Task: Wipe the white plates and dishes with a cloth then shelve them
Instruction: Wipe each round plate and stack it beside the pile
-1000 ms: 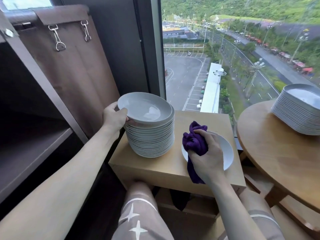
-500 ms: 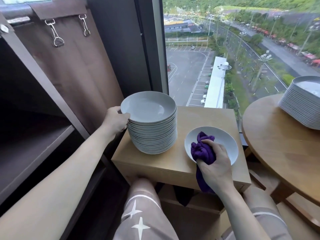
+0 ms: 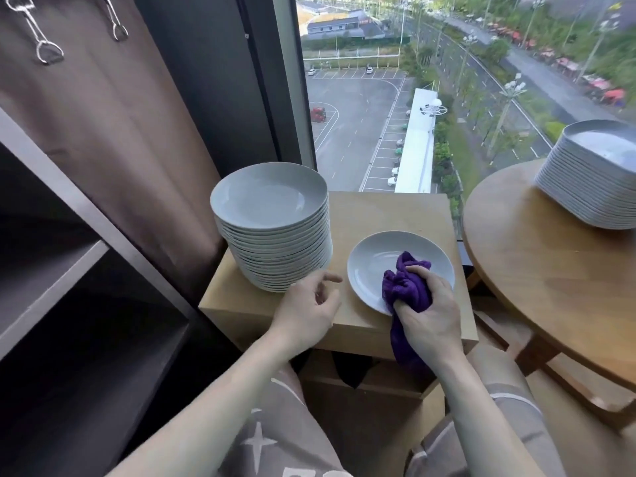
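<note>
A glossy white plate [image 3: 370,270] held the bunched purple cloth [image 3: 407,287], gripped by the right hand [image 3: 432,320]; left of the plate, the left hand [image 3: 306,313] hung relaxed, holding nothing

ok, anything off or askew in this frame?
Nothing broken or spilled. Only quirk: the single plate sits close to the front edge of the small table, and the cloth in the right hand hangs over it.
</note>
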A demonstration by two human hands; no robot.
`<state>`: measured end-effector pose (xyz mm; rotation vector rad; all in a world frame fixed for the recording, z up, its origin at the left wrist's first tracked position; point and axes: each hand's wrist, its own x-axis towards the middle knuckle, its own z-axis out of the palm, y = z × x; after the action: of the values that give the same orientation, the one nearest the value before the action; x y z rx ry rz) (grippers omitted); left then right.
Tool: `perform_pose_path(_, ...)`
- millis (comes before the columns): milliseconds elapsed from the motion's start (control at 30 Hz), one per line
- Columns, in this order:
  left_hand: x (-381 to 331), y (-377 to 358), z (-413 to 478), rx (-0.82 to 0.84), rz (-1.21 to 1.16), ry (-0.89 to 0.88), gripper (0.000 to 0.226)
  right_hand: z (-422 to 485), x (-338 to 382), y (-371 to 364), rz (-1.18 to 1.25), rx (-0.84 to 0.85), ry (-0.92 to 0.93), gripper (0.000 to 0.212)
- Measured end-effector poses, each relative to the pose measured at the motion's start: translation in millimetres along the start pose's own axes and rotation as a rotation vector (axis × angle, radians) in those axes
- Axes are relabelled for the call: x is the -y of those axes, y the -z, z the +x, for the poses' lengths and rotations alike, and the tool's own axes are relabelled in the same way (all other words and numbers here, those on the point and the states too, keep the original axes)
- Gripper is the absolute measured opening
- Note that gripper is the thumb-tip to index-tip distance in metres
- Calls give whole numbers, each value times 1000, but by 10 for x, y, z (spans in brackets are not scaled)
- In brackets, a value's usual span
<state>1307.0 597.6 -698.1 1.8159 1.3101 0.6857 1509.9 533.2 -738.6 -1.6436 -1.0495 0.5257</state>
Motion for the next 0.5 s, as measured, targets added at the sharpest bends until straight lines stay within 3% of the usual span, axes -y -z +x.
perform_pose_path(200, 88, -548, 493, 189, -187, 376, 67, 96, -18, 370, 17, -21, -63, 49)
perform_pose_path(300, 113, -618, 620, 266, -270, 439, 70, 198, -66, 519, -87, 25, -62, 46)
perform_pose_path(500, 185, -644, 662, 299, -412, 455, 65, 460, -141, 477, -444, 309, -39, 50)
